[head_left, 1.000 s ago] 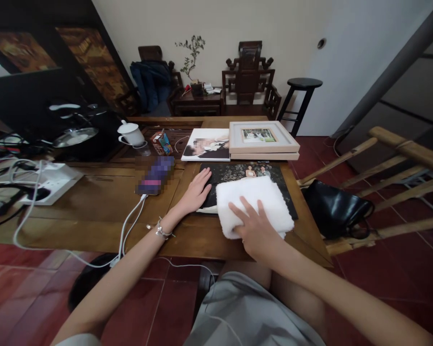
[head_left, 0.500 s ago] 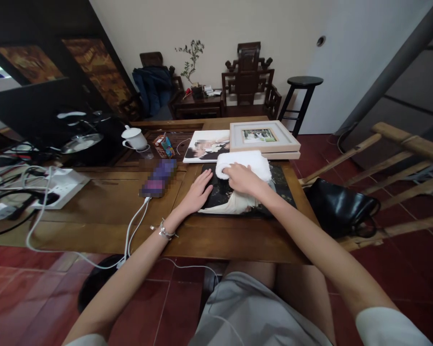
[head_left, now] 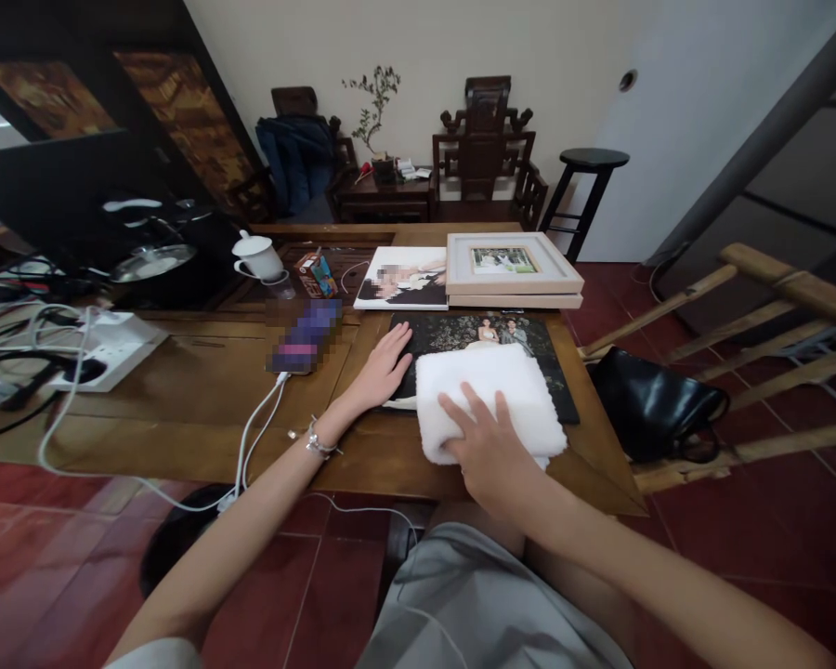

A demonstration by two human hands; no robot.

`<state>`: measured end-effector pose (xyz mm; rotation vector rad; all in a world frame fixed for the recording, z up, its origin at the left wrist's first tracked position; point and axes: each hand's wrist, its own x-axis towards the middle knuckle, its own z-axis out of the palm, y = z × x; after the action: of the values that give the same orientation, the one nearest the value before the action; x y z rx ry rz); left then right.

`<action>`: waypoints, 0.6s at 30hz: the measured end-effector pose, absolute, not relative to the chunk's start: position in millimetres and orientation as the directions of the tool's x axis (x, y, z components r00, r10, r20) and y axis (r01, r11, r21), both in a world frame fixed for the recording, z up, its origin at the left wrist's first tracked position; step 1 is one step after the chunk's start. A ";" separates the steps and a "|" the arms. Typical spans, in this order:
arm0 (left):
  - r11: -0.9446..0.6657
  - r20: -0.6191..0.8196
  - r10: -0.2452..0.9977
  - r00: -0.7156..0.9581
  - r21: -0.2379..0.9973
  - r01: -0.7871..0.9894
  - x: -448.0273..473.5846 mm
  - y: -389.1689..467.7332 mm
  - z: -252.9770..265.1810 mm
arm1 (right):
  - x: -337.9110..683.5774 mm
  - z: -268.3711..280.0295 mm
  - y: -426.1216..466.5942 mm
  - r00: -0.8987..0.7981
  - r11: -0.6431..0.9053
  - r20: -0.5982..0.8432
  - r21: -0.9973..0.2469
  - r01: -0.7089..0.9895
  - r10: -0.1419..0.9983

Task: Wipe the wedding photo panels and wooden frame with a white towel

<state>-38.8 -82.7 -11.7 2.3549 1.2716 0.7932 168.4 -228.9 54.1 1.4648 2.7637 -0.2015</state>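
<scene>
A folded white towel [head_left: 484, 381] covers the lower right part of a dark photo panel [head_left: 424, 336] lying flat on the table. My right hand [head_left: 491, 446] presses down on the towel from above, fingers somewhat spread and sunk into its pile. Two people in the printed picture show just above the towel; the rest of the picture's middle is hidden under it. At the panel's left edge my left hand [head_left: 383, 372] rests flat and open, fingertips on the panel.
Behind the panel lie a white-edged photo print [head_left: 408, 279] and stacked wooden picture frames [head_left: 512, 265]. To the left are a phone [head_left: 306, 334] on a white cable, a small box [head_left: 316, 277], a white lidded cup [head_left: 257, 258] and a power strip [head_left: 115, 353]. A bamboo chair [head_left: 759, 316] stands right, holding a black bag [head_left: 655, 404].
My right hand has drawn the towel toward me, from the panel's far edge to its near edge, uncovering the printed couple. My left hand stays in place.
</scene>
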 end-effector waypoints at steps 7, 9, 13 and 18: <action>-0.506 0.275 0.859 0.432 0.580 0.638 -40.9 -83.7 -10.6 | 161.6 62.9 -173.7 -0.502 0.498 -0.018 -0.094 0.862 0.865; -0.519 0.279 0.851 0.444 0.572 0.635 -41.8 -83.0 -10.9 | 157.4 64.0 -146.5 -0.470 0.468 -0.001 -0.094 0.879 0.883; -0.548 0.302 0.834 0.462 0.553 0.628 -43.5 -80.1 -12.5 | 148.6 64.2 -107.4 -0.437 0.442 0.072 -0.081 0.894 0.897; -0.556 0.313 0.829 0.464 0.553 0.621 -44.6 -78.5 -14.2 | 146.5 62.8 -125.3 -0.450 0.450 0.018 -0.061 0.891 0.893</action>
<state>-44.6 -78.5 -14.2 2.3558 1.2225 0.7970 146.5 -125.3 62.8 1.6718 2.7152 -0.0677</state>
